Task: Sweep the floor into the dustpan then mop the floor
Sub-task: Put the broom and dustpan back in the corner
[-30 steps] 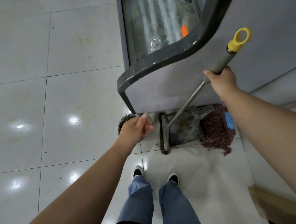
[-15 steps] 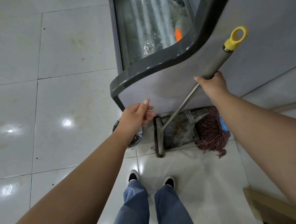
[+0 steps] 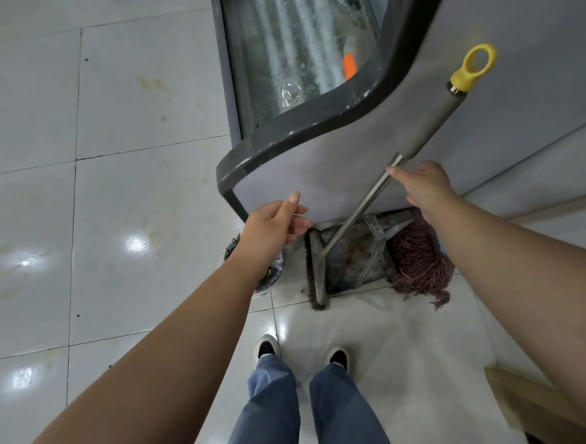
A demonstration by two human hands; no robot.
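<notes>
broom at freezer end, both hands reaching

the broom (image 3: 379, 196) leaned against the grey freezer (image 3: 484, 114), its head on the tiled floor (image 3: 111, 198) beside the metal dustpan (image 3: 355, 252). the mop (image 3: 417, 262) lay just beyond the dustpan, below the freezer. the right hand (image 3: 423, 186) touched the broom shaft, grip spread. the left hand (image 3: 274, 223) hovered near the freezer corner, fingers loosely curled, holding nothing.

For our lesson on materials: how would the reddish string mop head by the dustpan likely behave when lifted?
The mop head is a heap of loose cords slumped on the floor, so it would probably hang floppy. Its strands trail outward, so some would likely drag behind. Whether it is wet and heavy cannot be told.
</notes>
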